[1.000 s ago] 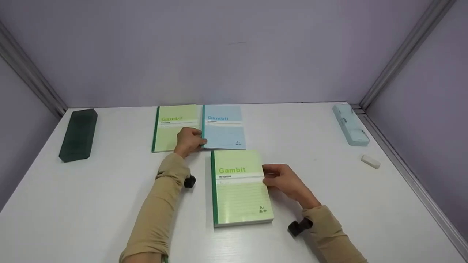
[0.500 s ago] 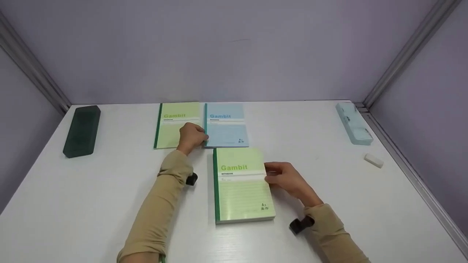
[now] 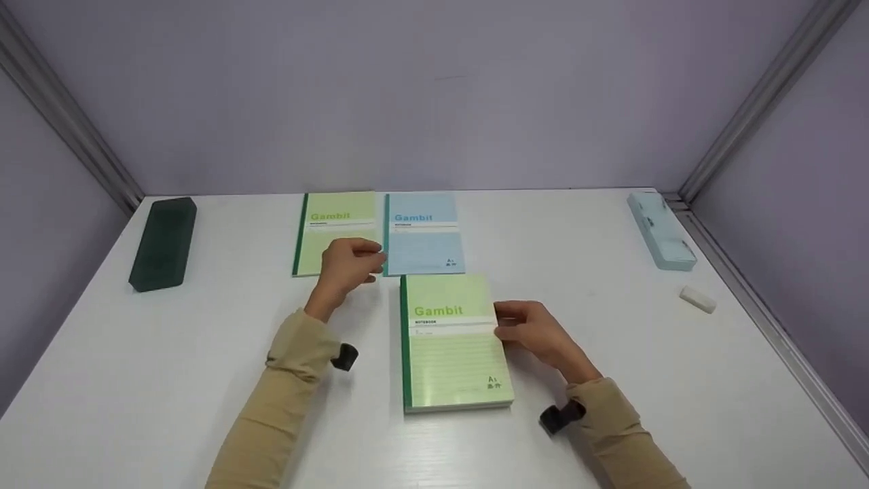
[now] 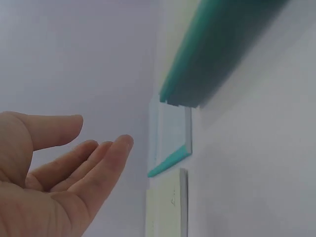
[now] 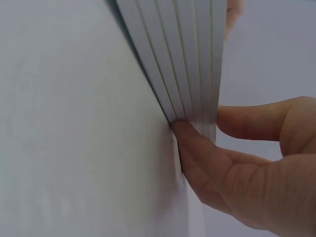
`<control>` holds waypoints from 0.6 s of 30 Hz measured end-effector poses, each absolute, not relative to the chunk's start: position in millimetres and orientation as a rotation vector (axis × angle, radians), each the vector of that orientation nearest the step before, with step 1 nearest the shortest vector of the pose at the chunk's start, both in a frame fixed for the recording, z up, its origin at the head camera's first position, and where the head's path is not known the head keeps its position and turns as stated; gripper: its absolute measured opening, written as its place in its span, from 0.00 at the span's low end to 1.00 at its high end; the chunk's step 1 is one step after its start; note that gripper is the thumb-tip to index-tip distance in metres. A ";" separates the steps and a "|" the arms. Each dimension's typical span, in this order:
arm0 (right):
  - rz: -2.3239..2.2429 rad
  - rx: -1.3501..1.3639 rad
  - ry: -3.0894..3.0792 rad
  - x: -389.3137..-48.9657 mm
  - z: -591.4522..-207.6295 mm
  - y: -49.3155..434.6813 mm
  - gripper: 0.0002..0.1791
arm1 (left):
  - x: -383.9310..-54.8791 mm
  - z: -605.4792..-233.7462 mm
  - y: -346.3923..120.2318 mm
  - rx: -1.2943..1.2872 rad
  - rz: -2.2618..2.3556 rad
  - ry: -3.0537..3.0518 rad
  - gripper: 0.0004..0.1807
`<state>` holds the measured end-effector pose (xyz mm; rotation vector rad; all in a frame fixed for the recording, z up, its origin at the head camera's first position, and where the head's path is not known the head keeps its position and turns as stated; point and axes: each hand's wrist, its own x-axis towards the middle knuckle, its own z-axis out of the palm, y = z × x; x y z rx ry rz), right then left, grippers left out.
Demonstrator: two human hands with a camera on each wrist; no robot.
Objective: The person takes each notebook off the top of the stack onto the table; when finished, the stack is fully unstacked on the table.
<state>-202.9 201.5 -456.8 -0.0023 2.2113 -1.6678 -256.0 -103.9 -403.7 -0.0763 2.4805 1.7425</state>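
Observation:
A stack of several notebooks, green cover on top, lies at the front middle of the table in the head view. My right hand grips its right edge; in the right wrist view the thumb is at the top cover and the fingers reach the lower pages. Behind the stack lie a blue notebook and, to its left, another green notebook. My left hand hovers over the lower part of that green notebook, fingers loosely spread and holding nothing, fingertips close to the blue one's spine.
A dark green pencil case lies at the back left. Over at the right are a light blue pencil case and a white eraser. Walls border the table's back and right side.
My left hand has loosened from the blue notebook's spine edge, its fingers opening, and drawn slightly back to the left. The right hand stays at the stack. The head view has shifted slightly.

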 end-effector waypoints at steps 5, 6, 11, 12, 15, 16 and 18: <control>-1.653 -0.003 2.227 -203.2 -454.5 203.0 0.29 | -218.7 -406.4 -99.6 -0.058 1.662 2.452 0.21; -1.650 0.000 2.233 -203.2 -454.1 203.1 0.29 | -211.7 -408.8 -97.8 -0.065 1.629 2.444 0.22; -1.635 -0.004 2.246 -203.6 -453.7 201.9 0.29 | -180.7 -425.3 -88.3 -0.090 1.486 2.389 0.27; -1.632 -0.007 2.247 -203.5 -453.8 201.6 0.29 | -175.5 -428.5 -86.6 -0.091 1.476 2.377 0.28; -1.640 -0.017 2.236 -202.9 -454.3 201.0 0.29 | -163.7 -436.3 -82.3 -0.080 1.474 2.357 0.31; -1.646 -0.022 2.229 -202.5 -454.5 201.2 0.29 | -161.0 -438.2 -81.0 -0.077 1.487 2.350 0.32; -1.653 -0.033 2.219 -201.9 -454.0 201.9 0.29 | -157.3 -441.0 -78.7 -0.053 1.520 2.327 0.34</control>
